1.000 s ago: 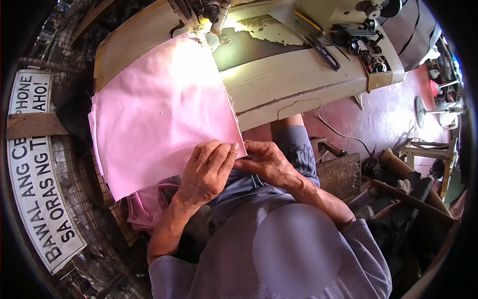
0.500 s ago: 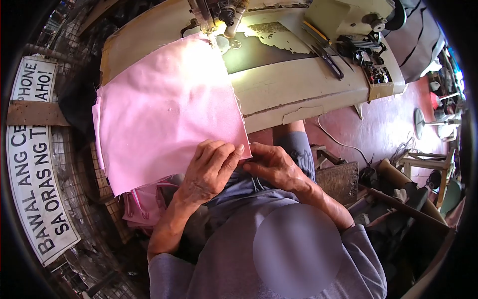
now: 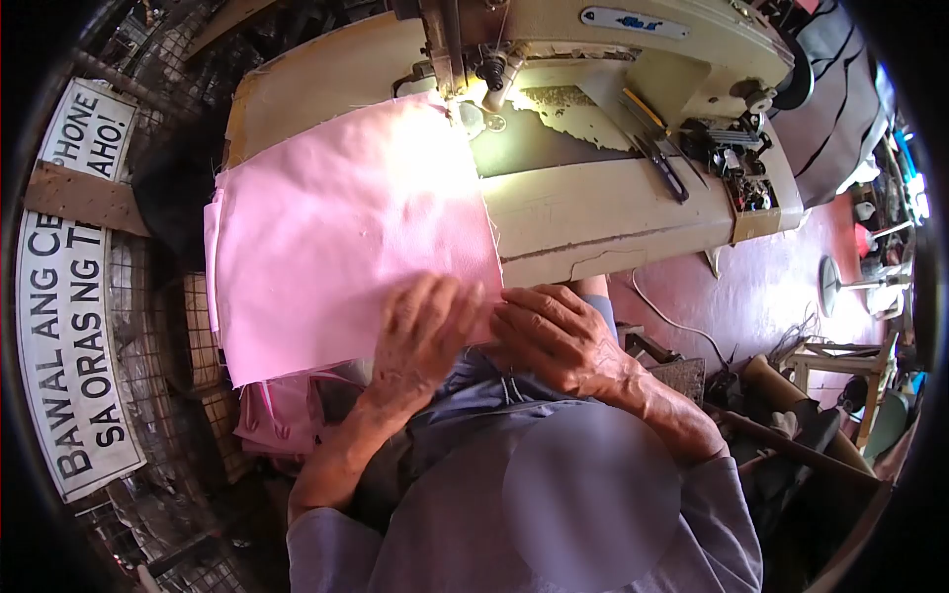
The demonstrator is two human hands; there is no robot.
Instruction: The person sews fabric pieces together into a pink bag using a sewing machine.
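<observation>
A large piece of pink fabric (image 3: 336,247) with frayed edges lies on the sewing machine bed and drapes toward my lap. Its far corner reaches the lit needle area of the sewing machine (image 3: 470,69). My left hand (image 3: 420,331) is over the fabric's near edge, its fingers smeared by motion. At the near right corner my right hand (image 3: 559,336) has its fingers curled and pinched on the fabric's edge. The two hands are close together, just above my lap. More pink fabric (image 3: 282,415) with thin straps hangs below on the left.
On the machine table (image 3: 593,212) lie dark-handled scissors (image 3: 664,168) and a yellow-edged tool (image 3: 645,111). A small parts tray (image 3: 748,183) sits at its right end. A lettered sign (image 3: 74,346) hangs on wire mesh at left. A cable (image 3: 677,321) crosses the floor.
My left hand has shifted slightly and is now blurred over the fabric. My right hand's fingers have curled more over the corner. The view has shifted, showing more of the machine.
</observation>
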